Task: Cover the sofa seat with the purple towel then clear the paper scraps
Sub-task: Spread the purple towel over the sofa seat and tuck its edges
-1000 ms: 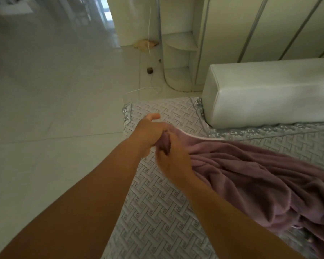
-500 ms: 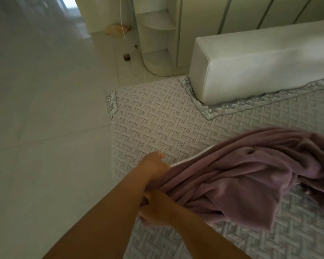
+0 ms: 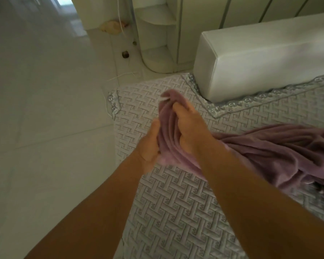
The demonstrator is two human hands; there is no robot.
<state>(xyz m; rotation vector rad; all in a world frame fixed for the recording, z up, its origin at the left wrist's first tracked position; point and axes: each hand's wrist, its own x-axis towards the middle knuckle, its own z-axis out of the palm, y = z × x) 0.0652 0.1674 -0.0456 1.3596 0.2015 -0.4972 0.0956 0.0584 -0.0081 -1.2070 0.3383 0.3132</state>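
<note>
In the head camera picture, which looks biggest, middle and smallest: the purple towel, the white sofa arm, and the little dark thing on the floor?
1. purple towel and white sofa arm: they fill about the same area, and the towel runs off the edge, so I will not rank them.
2. little dark thing on the floor: by far the smallest, though also farthest away.

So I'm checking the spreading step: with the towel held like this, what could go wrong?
Both the left hand and right hand grip one bunched end of the purple towel, so it may spread twisted. The rest lies heaped on the quilted seat cover; pulling could drag that cover askew.
</note>
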